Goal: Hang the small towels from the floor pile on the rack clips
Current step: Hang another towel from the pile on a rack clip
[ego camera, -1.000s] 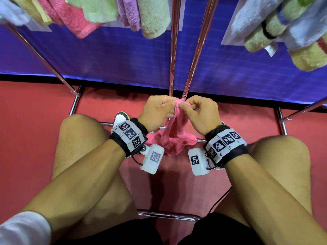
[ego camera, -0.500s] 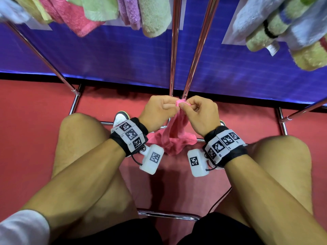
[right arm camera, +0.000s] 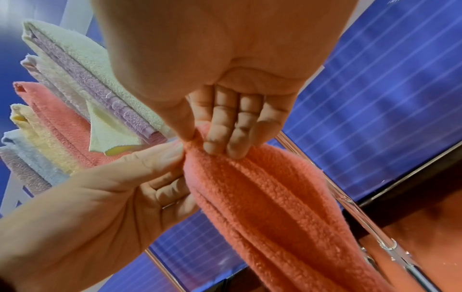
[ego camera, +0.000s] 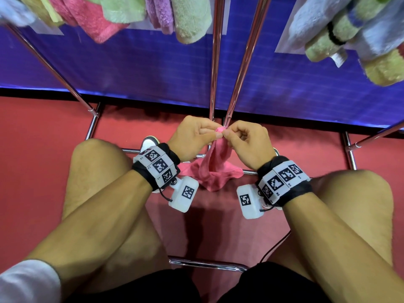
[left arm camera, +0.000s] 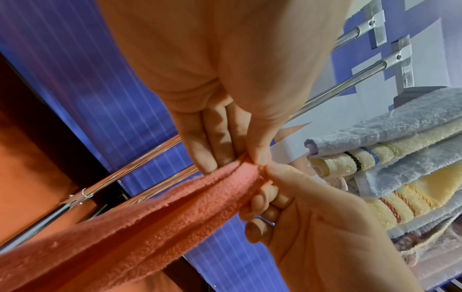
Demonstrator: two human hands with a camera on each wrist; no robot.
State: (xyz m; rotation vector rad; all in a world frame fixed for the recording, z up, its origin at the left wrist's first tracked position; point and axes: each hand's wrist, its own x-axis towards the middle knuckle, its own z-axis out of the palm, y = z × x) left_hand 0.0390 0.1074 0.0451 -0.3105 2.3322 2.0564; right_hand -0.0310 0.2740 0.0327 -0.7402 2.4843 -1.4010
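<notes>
Pink towel (ego camera: pixel 216 165) gathered at one corner, hanging between knees, lower end on red floor (ego camera: pixel 43 132). Left hand (ego camera: pixel 193 137) and right hand (ego camera: pixel 248 143) both pinch that corner, thumbs touching; likely bunching edge to feed into clip. Rack poles (ego camera: pixel 242 60) just behind hands; hung towels (ego camera: pixel 192 18) overhead. Clips not visible. Wristbands (ego camera: pixel 158 166) carry square black-white markers; tiny print unreadable.

Lighting: bright, even, from overhead. Soft shadows on the red floor (ego camera: pixel 39 136) beneath the legs. Glare streaks on rack poles (ego camera: pixel 215 51). Wide-angle bending at edges. Wrist views soft; palms nearest the lens blurred.
</notes>
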